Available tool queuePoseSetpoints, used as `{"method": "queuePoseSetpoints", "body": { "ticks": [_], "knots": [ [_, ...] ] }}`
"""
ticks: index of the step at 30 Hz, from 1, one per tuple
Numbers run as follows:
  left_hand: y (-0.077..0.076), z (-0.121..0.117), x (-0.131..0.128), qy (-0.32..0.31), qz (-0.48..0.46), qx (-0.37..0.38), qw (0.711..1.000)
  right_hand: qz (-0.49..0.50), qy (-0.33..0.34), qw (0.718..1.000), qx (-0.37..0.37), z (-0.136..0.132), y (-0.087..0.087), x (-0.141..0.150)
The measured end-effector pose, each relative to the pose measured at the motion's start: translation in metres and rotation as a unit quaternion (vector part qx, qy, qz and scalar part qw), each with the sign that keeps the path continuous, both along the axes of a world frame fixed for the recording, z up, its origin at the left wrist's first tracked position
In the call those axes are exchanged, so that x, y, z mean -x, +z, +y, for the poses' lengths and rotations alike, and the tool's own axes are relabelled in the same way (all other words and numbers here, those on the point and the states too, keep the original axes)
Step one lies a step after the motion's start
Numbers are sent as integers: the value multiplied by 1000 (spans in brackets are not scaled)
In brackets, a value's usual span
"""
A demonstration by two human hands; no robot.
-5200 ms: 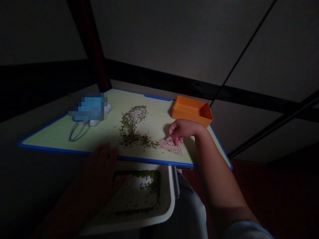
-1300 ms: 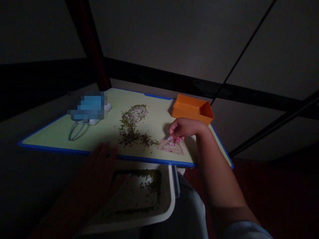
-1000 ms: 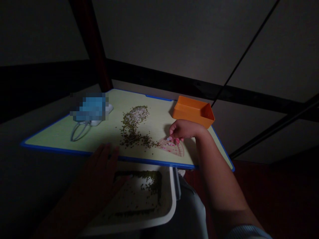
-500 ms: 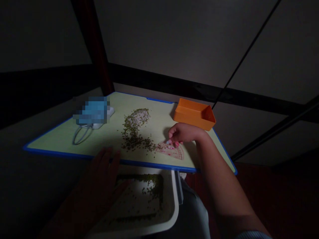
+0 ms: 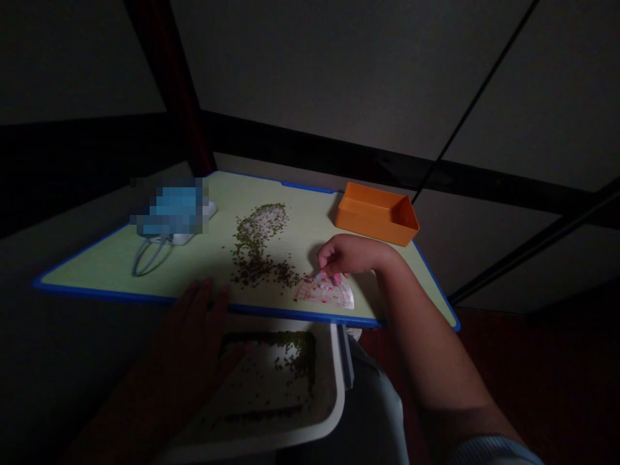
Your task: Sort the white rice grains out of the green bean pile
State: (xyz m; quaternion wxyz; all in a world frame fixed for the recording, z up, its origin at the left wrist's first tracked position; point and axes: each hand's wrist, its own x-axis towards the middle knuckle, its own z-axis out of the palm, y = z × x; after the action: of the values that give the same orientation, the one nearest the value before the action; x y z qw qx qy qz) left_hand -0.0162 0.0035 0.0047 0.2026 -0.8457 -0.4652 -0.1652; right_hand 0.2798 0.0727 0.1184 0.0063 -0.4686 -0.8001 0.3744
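Observation:
A pinkish see-through protractor (image 5: 329, 296) is pinched in my right hand (image 5: 349, 255) by its straight edge, low over the board or touching it. Its left corner meets the scattered small green beans or seeds (image 5: 264, 269) on the pale yellow board (image 5: 194, 274). Behind that scatter lies a denser patch mixed with whitish grains (image 5: 265, 223). In shadow, my left hand (image 5: 194, 329) has its fingers stretched out at the board's blue front edge. Its thumb reaches over the white tub (image 5: 334, 403), which holds more green beans (image 5: 298, 352).
An orange open box (image 5: 375, 223) stands at the board's back right, just beyond my right hand. On the left lie a blurred blue item (image 5: 177, 210) and a white device with a looped cable (image 5: 145, 258). Wall panels (image 5: 339, 84) rise behind the board.
My right hand has moved a little left, bringing the protractor to the scattered beans and turning it slightly. My left hand has stayed in place. The view shifts slightly.

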Motion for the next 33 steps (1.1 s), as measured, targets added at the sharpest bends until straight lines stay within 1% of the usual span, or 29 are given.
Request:
{"method": "queuePoseSetpoints", "body": {
  "ticks": [3,7,11,15,19,22,26,33],
  "knots": [
    [1,-1,0,-4,9,-13,1000,8,7,1000,4,1,-2,2],
    [3,-1,-1,-7,15,-22,1000,51,19,998,13,2,-5,-2],
    [2,-2,-2,-4,16,-27,999,76,26,996,41,2,-3,-6],
    [-1,-1,0,-9,14,-29,999,57,38,996,64,1,-1,-5],
    [-3,1,1,-9,9,-27,1000,16,20,999,30,0,0,-3],
    [-3,2,1,-11,13,-24,1000,5,6,1000,14,0,0,-3],
    [-4,2,2,-10,15,-22,1000,16,1,1000,24,0,-2,0],
    [-1,1,0,-17,15,-33,999,36,33,997,54,0,-6,6]
  ]
}}
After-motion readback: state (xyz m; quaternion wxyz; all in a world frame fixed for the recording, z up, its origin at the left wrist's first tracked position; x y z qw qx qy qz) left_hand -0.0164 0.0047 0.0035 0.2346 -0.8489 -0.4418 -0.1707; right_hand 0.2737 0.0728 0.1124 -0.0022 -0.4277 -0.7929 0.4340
